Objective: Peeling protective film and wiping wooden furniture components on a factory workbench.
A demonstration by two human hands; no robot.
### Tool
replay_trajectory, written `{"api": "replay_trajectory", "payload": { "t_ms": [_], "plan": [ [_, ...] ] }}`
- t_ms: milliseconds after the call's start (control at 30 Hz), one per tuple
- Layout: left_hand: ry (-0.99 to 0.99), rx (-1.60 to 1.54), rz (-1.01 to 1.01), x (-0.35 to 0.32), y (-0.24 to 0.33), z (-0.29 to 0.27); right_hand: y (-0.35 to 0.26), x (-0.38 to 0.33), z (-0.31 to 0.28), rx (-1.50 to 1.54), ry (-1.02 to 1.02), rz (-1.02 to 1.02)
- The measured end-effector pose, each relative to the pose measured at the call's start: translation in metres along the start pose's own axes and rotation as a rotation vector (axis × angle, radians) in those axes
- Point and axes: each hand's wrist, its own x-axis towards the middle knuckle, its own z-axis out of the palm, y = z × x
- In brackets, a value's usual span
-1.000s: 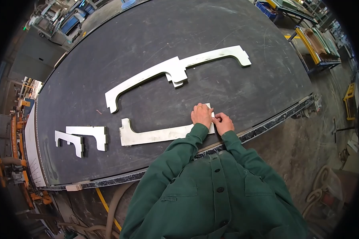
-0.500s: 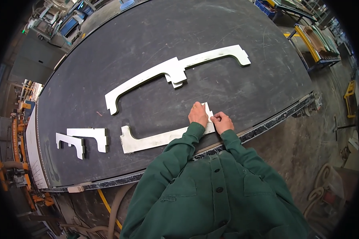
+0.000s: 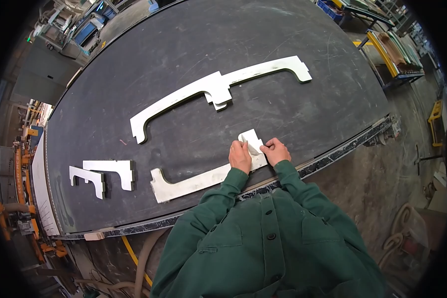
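"White U-shaped panel (image 3: 196, 183): location, grip?"

"On the black-topped table (image 3: 278, 30), by its near edge; left hand (image 3: 240, 158) and right hand (image 3: 277, 151) pinch one end."

"Handling?"

"Likely light, stiff; best held at both ends."

Soft, even light reaches the broad dark-grey flat tabletop (image 3: 308, 114) in front of me, casting only faint shadows. The long white flat panel with hooked ends (image 3: 198, 183) stands out brightly beside my bare left hand (image 3: 240, 158) and bare right hand (image 3: 276, 150), both fairly crisp. Toward the darkened rim the tabletop's edge bows, and the orange-and-grey metal machinery (image 3: 22, 208) looks dim and soft.
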Motion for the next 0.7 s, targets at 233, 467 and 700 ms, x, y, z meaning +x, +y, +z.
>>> {"api": "replay_trajectory", "payload": {
  "t_ms": [233, 467, 700],
  "plan": [
    [-0.035, 0.0, 0.017, -0.006, -0.006, -0.019, -0.005, 0.0, -0.001, -0.045, -0.045, -0.013],
    [-0.106, -0.175, 0.061, 0.034, 0.0, -0.054, 0.003, 0.017, 0.006, 0.019, -0.086, -0.239],
    [-0.576, 0.202, 0.387, 0.053, -0.015, -0.057, -0.013, 0.026, 0.014, -0.072, -0.108, -0.254]
  ]
}}
